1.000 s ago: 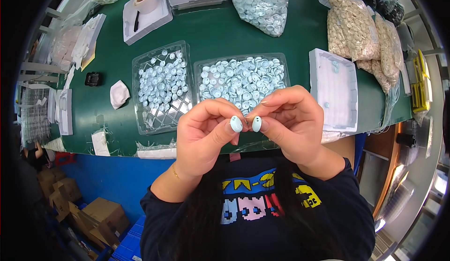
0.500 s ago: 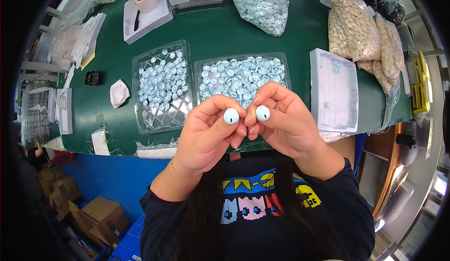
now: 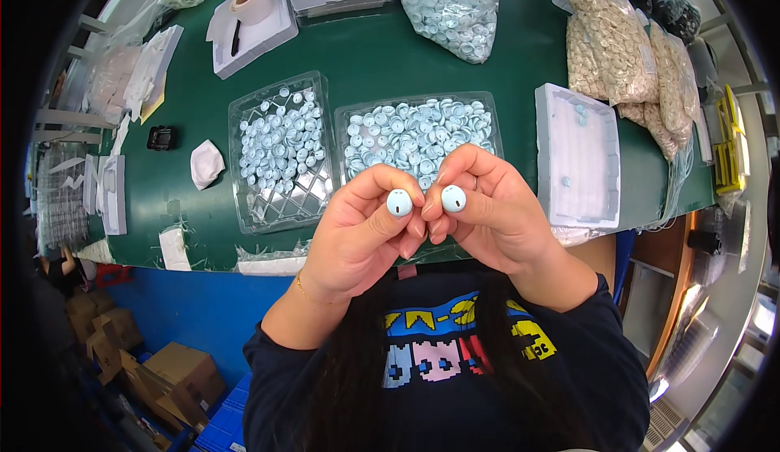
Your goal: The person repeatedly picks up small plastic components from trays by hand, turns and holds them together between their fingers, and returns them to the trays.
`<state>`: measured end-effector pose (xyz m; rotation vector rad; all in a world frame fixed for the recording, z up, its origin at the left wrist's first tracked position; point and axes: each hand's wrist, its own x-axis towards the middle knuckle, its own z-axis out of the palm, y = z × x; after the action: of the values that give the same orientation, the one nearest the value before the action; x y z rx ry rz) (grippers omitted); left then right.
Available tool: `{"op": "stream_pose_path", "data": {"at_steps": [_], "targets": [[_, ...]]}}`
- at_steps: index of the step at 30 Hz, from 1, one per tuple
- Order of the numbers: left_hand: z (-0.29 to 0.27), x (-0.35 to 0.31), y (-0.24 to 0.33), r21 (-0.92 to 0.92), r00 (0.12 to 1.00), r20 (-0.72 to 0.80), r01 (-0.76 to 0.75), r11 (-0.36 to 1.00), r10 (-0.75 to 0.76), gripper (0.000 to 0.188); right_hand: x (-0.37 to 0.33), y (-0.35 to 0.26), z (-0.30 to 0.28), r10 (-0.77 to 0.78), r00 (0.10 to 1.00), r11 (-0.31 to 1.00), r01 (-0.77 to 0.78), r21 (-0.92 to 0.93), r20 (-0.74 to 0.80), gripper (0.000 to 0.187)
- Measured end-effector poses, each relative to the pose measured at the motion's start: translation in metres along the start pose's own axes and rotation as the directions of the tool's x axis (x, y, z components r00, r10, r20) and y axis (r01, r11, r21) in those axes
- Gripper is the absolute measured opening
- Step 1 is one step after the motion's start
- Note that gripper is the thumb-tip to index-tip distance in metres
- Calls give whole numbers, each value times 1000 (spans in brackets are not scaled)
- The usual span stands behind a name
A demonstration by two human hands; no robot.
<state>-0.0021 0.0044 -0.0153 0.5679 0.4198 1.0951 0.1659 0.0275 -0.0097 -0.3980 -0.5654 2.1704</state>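
Observation:
Close together in front of my chest, both hands each pinch a pale blue earbud shell between thumb and fingertips. My left hand (image 3: 364, 226) grips the left earbud shell (image 3: 399, 202), and my right hand (image 3: 505, 212) grips the right earbud shell (image 3: 453, 198). A small dark slot shows on the rounded face of each one. The fingertips of the two hands touch or nearly touch between the shells. Just beyond them, a clear plastic tray (image 3: 497, 134) holds many similar pale blue pieces. A second clear tray (image 3: 250, 218) to its left is partly filled with them too.
A white tray (image 3: 578, 160) with a few pieces lies at the right, near bags of beige parts (image 3: 613, 50). Toward the back are a bag of pale blue pieces (image 3: 452, 9) and a tray with a tape roll (image 3: 252, 4). A white cloth-like piece (image 3: 207, 164) lies left.
Both hands keep their pinch on the earbud shells, almost in the same place. The shells have turned very slightly, and the table view has shifted a little.

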Motion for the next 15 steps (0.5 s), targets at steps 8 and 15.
{"op": "stream_pose_path", "data": {"at_steps": [8, 15], "targets": [[-6, 2, -2, -70, 992, -108, 55, 996, -62, 13, 1, 3, -3, -219, 975, 936, 197, -293, -44, 12], [-34, 8, -10, -257, 952, -212, 165, 952, -222, 31, 11, 2, -16, -461, 864, 156, 302, -940, 201, 13]]}}
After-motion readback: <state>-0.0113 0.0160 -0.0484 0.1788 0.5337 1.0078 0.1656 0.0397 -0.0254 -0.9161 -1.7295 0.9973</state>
